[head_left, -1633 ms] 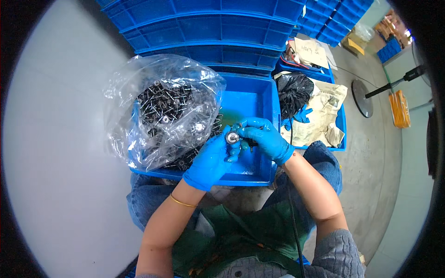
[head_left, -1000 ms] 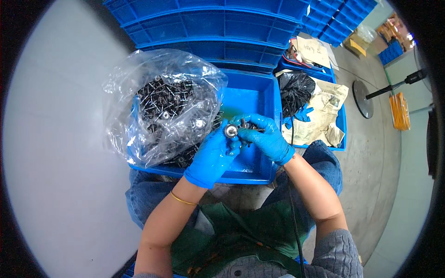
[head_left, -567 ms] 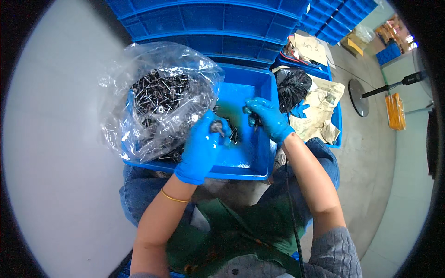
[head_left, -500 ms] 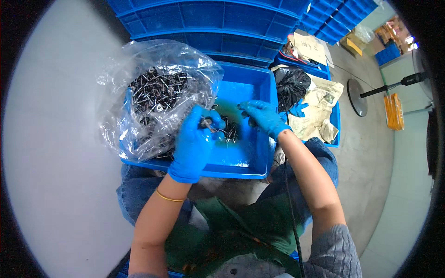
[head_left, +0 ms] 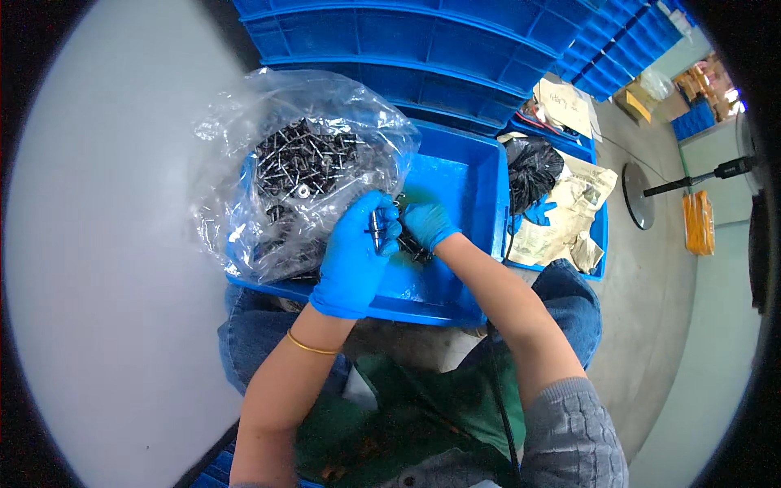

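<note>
My left hand (head_left: 355, 254), in a blue glove, is closed around a small shiny metal pin with a dark collar (head_left: 377, 230), at the right side of an open clear plastic bag. My right hand (head_left: 429, 224), also gloved, reaches low into a blue tray (head_left: 435, 315). Its fingers are bent together at a loose pile of dark metal pins (head_left: 416, 247); the fingertips and anything between them are hidden. Inside the clear bag (head_left: 236, 195), which covers the tray's left part, lies a heap of similar dark-headed metal pins (head_left: 305, 159).
Stacked blue crates (head_left: 390, 41) rise behind the tray. Right of it, another blue crate holds a black plastic bag (head_left: 533, 169), crumpled brown paper (head_left: 576, 207) and a blue glove (head_left: 538, 213). A black cable (head_left: 498, 390) hangs by my right arm; a stand fan's base (head_left: 638, 195) is farther right.
My right hand has moved left and down to the pile of pins. The left hand has turned, and its pin now stands more upright. The whole view has shifted slightly.
</note>
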### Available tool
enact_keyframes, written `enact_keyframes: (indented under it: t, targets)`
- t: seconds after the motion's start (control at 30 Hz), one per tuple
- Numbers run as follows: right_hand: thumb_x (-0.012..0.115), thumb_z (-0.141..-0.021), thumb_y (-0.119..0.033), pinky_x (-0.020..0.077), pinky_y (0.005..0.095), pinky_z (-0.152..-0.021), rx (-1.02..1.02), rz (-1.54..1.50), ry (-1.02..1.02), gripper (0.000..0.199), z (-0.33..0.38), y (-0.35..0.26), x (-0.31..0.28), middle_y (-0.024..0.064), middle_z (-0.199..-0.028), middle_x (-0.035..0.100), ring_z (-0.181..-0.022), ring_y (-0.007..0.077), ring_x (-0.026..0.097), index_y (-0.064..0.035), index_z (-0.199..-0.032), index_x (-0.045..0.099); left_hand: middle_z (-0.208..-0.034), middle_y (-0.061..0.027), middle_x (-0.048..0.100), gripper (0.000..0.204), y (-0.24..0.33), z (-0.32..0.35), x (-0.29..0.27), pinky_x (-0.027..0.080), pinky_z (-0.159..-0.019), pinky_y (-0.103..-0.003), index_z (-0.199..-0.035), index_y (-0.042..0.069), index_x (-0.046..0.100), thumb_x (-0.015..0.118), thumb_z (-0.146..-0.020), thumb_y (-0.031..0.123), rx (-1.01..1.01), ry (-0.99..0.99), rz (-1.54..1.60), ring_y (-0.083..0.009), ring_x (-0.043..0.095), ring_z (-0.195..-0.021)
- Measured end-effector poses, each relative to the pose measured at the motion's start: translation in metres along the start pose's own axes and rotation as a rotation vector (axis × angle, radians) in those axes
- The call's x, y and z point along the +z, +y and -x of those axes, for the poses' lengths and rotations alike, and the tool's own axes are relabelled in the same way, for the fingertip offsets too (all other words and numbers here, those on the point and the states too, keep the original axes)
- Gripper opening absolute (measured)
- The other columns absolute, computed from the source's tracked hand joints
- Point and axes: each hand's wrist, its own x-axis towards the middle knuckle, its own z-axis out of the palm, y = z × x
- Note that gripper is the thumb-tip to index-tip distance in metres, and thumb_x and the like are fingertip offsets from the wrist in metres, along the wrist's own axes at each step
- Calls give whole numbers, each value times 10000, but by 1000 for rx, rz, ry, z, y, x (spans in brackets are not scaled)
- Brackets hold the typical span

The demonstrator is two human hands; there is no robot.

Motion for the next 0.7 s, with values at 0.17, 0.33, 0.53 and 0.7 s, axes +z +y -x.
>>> enact_keyframes:
  t: [0.17,0.33,0.53,0.7]
  targets:
    - [458,-720,-106,462,365,-611,-117,-73,233,186,5,12,-7,144,-809,585,-745,277,568,-7,-837,563,-718,-36,535,125,-5,-7,8,349,-443,-205,-848,66,520,483,-804,177,-47,12,-61,-104,493,-604]
    - [478,-788,-188,458,323,-555,293,-781,46,187,44,-12,-83,81,-741,571,-658,211,555,-16,-826,539,-712,-7,528,121,-9,0,8,340,-437,-189,-887,87,527,494,-797,160,7,133,-126,-77,483,-599]
    - [455,-834,-266,426,222,-470,623,-2235,-99,229,89,-36,-147,35,-699,538,-530,95,493,-51,-887,511,-697,23,501,189,-21,12,21,314,-420,-160,-989,87,513,471,-811,131,48,6,-396,-47,440,-565]
    - [419,-837,-253,346,205,-436,551,-2579,-183,240,100,-38,-151,39,-645,508,-432,78,368,-29,-880,496,-753,4,508,241,-20,24,36,339,-442,-154,-1028,64,499,501,-787,60,186,-159,-597,-15,436,-597]
